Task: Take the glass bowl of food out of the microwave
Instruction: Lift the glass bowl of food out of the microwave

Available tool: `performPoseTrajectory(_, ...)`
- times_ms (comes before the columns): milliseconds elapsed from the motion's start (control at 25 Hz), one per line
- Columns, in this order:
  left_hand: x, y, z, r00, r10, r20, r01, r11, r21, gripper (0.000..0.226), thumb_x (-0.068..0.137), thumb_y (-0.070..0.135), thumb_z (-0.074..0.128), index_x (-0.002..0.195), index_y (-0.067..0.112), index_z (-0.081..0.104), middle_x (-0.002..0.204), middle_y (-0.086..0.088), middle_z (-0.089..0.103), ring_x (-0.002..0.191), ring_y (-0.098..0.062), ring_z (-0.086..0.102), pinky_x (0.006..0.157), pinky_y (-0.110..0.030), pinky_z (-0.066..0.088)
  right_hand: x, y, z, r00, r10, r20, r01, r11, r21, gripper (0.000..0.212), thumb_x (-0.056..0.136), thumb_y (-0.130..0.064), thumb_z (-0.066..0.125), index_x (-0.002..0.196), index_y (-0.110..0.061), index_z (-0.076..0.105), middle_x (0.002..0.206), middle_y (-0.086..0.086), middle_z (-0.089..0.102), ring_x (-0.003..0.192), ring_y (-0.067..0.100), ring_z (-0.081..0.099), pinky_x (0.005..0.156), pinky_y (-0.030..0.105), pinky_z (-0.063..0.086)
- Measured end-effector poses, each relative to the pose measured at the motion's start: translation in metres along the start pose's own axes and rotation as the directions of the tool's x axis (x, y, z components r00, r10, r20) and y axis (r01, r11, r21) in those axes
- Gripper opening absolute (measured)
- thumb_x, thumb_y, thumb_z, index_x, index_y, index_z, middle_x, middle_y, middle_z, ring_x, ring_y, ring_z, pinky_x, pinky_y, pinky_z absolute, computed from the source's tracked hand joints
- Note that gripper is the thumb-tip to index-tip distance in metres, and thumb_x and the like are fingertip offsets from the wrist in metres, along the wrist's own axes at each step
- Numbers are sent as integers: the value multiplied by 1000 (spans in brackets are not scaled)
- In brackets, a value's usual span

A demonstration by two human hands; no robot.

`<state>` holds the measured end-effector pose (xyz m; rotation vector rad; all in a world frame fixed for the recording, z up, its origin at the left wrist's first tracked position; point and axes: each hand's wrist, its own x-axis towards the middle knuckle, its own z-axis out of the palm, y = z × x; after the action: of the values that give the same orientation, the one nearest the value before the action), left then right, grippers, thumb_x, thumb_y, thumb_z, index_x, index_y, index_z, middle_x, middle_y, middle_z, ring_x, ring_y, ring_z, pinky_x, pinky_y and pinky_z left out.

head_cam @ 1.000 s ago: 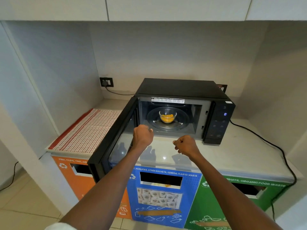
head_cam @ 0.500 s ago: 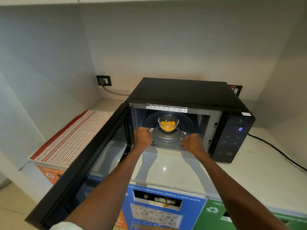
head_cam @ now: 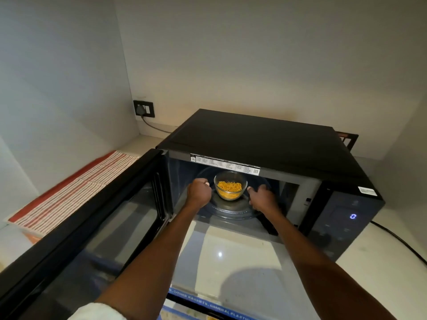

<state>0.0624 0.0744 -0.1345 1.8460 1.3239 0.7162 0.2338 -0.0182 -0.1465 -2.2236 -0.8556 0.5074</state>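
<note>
A black microwave (head_cam: 265, 144) stands on the counter with its door (head_cam: 97, 227) swung wide open to the left. On the glass turntable (head_cam: 231, 211) inside sits a small glass bowl (head_cam: 230, 189) of yellow-orange food. Both of my hands are inside the cavity, one on each side of the bowl. My left hand (head_cam: 199, 192) is curled into a loose fist just left of the bowl's rim, with a small gap between them. My right hand (head_cam: 260, 197) has its fingers partly spread, and the fingertips are at the bowl's right rim. Neither hand clearly grips the bowl.
The control panel (head_cam: 344, 225) with a lit digit is on the microwave's right. A red-striped cloth (head_cam: 76, 183) lies on the counter to the left, behind the door. A power cable (head_cam: 402, 241) runs off to the right. The white counter (head_cam: 231, 255) lies in front, with bin labels below.
My head has moved closer and lower toward the microwave. Both hands went from the cavity's front edge to inside it, ending beside the bowl.
</note>
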Motion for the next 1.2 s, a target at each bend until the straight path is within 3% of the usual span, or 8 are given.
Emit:
performPoseTrajectory(120,14,0,11,1000,-3,23,3,1000,-23,22,92,4,49,83,8,69,101,-20,72,93,-32,63,74,-31,40,13,-7,7,999,36,29,-37,999,24,38,95,-45,42,93,-8,48,78,17,70,55,25,58,61,34,48)
performPoseTrajectory(320,27,-4,23,997,-4,82,5,1000,-16,28,95,8,44,83,-1,68,89,-18,70,89,-31,63,71,-31,41,29,-18,17,998,28,50,-31,998,49,38,97,-36,47,68,-10,48,53,6,56,37,17,47,45,22,39)
performPoseTrajectory(480,30,-7,31,991,-5,134,10,999,-35,30,97,11,43,100,5,72,104,-18,74,98,-33,66,79,-34,50,33,-17,24,991,68,118,-73,996,42,35,99,-23,43,66,-12,42,54,6,54,37,13,44,37,20,32)
performPoseTrajectory(600,30,-10,35,986,-46,160,74,983,-171,30,98,11,42,105,3,71,91,-22,69,81,-29,60,70,-33,42,33,-19,26,987,92,132,-100,994,52,23,100,-20,40,83,-7,48,74,15,62,48,16,50,43,24,36)
performPoseTrajectory(840,16,-11,23,980,-115,162,159,942,-296,23,97,15,55,86,1,70,75,-13,64,69,-20,62,80,-43,60,13,-13,24,995,64,73,-66,998,20,25,97,-24,44,107,-4,53,81,16,68,55,20,61,49,26,45)
performPoseTrajectory(920,8,-9,14,983,-126,133,163,933,-321,23,94,14,61,84,-4,71,67,-11,64,60,-16,61,72,-38,61,2,-16,22,999,33,43,-33,999,-6,23,95,-22,48,102,-2,57,83,19,71,66,27,68,58,32,52)
performPoseTrajectory(1040,-8,-8,-3,984,-155,86,175,925,-337,30,90,11,66,64,-2,68,57,-11,60,55,-23,59,65,-38,58,-25,-26,19,1000,-14,-2,14,999,-29,20,91,-15,54,82,0,63,62,15,68,54,25,68,54,34,55)
performPoseTrajectory(1200,-33,-12,-35,982,-178,64,188,940,-284,35,83,8,71,50,-1,62,48,-10,49,61,-25,53,66,-43,53,-73,-39,17,997,-56,-55,51,995,-89,24,86,-16,60,82,6,67,73,17,66,65,27,60,56,30,44)
